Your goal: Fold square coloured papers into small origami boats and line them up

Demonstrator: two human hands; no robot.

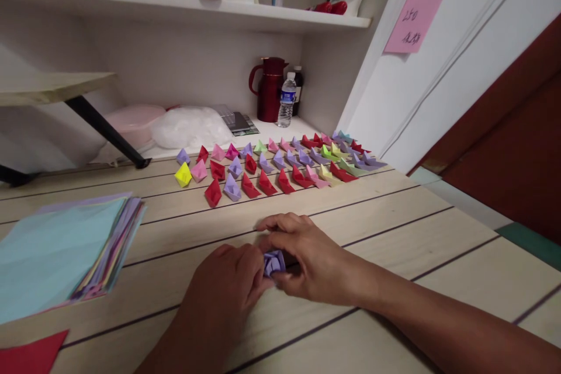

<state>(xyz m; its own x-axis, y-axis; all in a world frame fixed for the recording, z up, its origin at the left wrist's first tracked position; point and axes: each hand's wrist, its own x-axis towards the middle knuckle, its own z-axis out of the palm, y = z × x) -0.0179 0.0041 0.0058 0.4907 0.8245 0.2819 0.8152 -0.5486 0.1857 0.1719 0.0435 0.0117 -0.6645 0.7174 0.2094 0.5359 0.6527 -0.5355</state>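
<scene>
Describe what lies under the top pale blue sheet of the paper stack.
Under the pale blue sheet, only edges of more coloured sheets show, purple and pink among them. Their faces are covered, so their number cannot be told.

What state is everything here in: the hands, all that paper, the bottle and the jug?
purple paper: partly folded, pinched between both hands.
left hand: closed on the purple paper.
right hand: closed on the purple paper.
paper boats: folded, standing in rows.
paper stack: unfolded, lying flat, edges fanned.
water bottle: upright, capped.
red jug: upright, lid shut.
pink note: stuck up flat, written on.
</scene>
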